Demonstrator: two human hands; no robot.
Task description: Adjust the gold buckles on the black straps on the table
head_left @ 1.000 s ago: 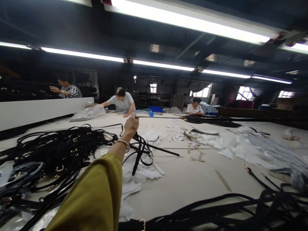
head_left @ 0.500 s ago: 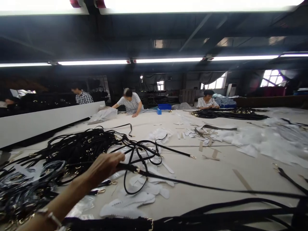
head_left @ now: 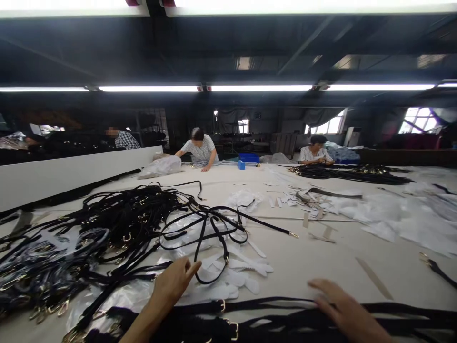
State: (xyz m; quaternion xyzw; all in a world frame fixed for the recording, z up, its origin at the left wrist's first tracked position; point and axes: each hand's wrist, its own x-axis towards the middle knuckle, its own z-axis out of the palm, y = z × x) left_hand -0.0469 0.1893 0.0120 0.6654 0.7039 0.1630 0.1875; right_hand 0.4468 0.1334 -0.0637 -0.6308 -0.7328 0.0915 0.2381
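Note:
My left hand (head_left: 174, 281) is above the near end of a bundle of black straps, its thumb stretched out and the other fingers partly hidden. I see nothing held in it. My right hand (head_left: 339, 305), a little blurred, hovers over the same bundle farther right with fingers extended and apart. The black straps (head_left: 285, 320) run sideways along the near edge and carry gold buckles (head_left: 234, 330). Just beyond my left hand, a looped black strap (head_left: 210, 282) lies over white paper-like strips (head_left: 250, 285).
A tangled heap of black straps (head_left: 132, 214) covers the left, beside plastic-wrapped straps with gold clips (head_left: 43, 267). Clear plastic sheets (head_left: 385, 209) and paper scraps lie to the right. Across the table, co-workers (head_left: 202, 147) work near a blue box (head_left: 242, 165).
My left hand has let go of the strap it was holding stretched and moved down toward the near bundle. My right hand has come into view. The view has shifted slightly.

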